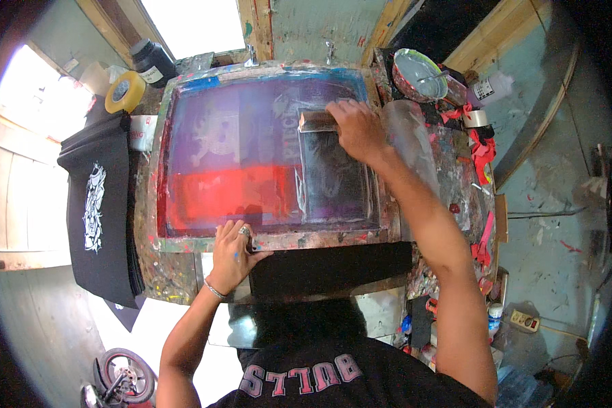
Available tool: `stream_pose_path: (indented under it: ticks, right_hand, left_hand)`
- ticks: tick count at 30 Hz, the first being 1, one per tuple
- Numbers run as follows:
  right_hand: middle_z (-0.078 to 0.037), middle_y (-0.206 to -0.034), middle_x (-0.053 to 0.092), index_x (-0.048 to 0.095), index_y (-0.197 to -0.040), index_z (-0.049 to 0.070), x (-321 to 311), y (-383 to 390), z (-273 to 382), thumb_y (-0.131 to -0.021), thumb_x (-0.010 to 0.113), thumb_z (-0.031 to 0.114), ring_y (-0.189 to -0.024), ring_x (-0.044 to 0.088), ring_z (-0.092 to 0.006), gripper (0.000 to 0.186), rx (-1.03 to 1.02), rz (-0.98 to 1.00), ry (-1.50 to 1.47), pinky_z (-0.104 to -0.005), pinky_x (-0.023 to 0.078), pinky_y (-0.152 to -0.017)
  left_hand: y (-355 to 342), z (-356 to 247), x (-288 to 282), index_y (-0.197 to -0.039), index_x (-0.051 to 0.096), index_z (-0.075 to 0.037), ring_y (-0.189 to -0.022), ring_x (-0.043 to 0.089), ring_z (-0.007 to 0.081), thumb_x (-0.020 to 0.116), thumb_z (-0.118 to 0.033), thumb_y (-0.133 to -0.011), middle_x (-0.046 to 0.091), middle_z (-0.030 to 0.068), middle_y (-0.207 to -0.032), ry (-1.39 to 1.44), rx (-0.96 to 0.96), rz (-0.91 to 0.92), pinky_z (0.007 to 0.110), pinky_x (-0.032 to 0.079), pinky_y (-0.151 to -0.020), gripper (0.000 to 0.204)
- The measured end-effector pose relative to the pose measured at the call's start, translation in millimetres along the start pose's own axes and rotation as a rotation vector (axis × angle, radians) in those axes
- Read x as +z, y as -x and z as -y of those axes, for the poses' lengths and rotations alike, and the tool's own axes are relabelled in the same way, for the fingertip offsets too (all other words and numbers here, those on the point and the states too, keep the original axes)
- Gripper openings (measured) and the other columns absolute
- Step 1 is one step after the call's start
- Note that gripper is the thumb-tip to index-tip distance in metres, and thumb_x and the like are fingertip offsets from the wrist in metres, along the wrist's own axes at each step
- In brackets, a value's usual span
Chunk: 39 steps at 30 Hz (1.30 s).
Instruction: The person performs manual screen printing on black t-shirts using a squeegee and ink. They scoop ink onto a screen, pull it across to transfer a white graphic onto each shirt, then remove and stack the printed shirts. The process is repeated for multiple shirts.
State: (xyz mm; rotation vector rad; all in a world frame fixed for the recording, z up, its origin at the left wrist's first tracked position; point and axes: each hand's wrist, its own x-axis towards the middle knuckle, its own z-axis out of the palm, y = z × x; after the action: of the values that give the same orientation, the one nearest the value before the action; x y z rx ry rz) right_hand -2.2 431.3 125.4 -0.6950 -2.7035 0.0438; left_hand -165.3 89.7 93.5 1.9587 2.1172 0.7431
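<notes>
Nearest in, a black sheet (pixel 326 268) showed beneath the screen frame (pixel 319 241), and there was the left hand (pixel 232 255), fingers bent over the near edge, thumb out sideways; gripping or just pressing, I couldn't tell! Farther up, the right hand (pixel 357 126) was curled round the squeegee (pixel 316 121), over the dark strip (pixel 336 177) toward the far side. Beyond, right, sat a bowl (pixel 396 71)!

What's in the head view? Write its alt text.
The person's right hand holds a squeegee on a framed printing screen; the left hand rests on the frame's near edge. Black cloth with a white print lies at left.
</notes>
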Motion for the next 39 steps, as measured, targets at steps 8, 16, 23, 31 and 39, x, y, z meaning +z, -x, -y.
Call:
stream_pose_path:
  ticks: [8, 16, 23, 31, 39]
  right_hand:
    - [-0.026, -0.107, 0.071, 0.064, -0.112, 0.005, -6.1, -59.2, -33.3, -0.083, 0.061, 0.005, -0.105, 0.068, -0.0442, 0.03, 0.058, 0.136, -0.092, -0.0557, 0.053, -0.09]
    - [-0.018, -0.106, 0.066, 0.062, -0.107, 0.005, -2.2, 6.3, 6.4, -0.083, 0.06, 0.002, -0.103, 0.063, -0.0409, 0.025, -0.002, 0.097, -0.058, -0.0518, 0.051, -0.09]
    - [-0.017, -0.102, 0.069, 0.062, -0.104, 0.005, -46.2, 91.2, 54.8, -0.084, 0.056, 0.001, -0.102, 0.065, -0.0382, 0.022, -0.022, 0.198, -0.187, -0.0502, 0.051, -0.091]
    - [-0.021, -0.107, 0.071, 0.063, -0.116, 0.005, -41.7, 49.8, 28.8, -0.085, 0.067, 0.006, -0.107, 0.067, -0.0421, 0.031, 0.146, 0.313, -0.214, -0.0544, 0.053, -0.091]
    - [-0.022, -0.107, 0.07, 0.06, -0.116, 0.005, -63.1, 43.2, 37.7, -0.08, 0.071, 0.005, -0.106, 0.067, -0.0434, 0.038, 0.097, 0.343, -0.211, -0.0562, 0.052, -0.09]
  left_hand:
    - [-2.8, -4.4, -3.6, -0.088, 0.055, -0.005, -0.084, 0.05, 0.0321, 0.088, -0.035, -0.07, 0.052, 0.0099, -0.088, -0.005, 0.005, -0.005, 0.044, 0.039, -0.075, 0.049]
    - [-3.3, -5.6, -7.4, -0.09, 0.057, -0.003, -0.087, 0.052, 0.0345, 0.09, -0.032, -0.069, 0.055, 0.0126, -0.091, 0.01, -0.01, 0.003, 0.045, 0.041, -0.078, 0.049]
    - [-0.1, -3.5, -2.2, -0.089, 0.058, -0.002, -0.088, 0.053, 0.0351, 0.091, -0.033, -0.067, 0.057, 0.0135, -0.093, -0.019, 0.023, -0.055, 0.045, 0.042, -0.078, 0.05]
    - [-3.1, -7.4, -6.6, -0.087, 0.055, -0.004, -0.082, 0.056, 0.0358, 0.093, -0.036, -0.065, 0.055, 0.0125, -0.084, -0.009, 0.011, -0.047, 0.045, 0.046, -0.083, 0.055]
    - [0.9, -4.4, -2.9, -0.087, 0.054, -0.005, -0.081, 0.055, 0.0351, 0.093, -0.035, -0.062, 0.054, 0.0114, -0.083, -0.033, -0.038, -0.024, 0.045, 0.045, -0.08, 0.055]
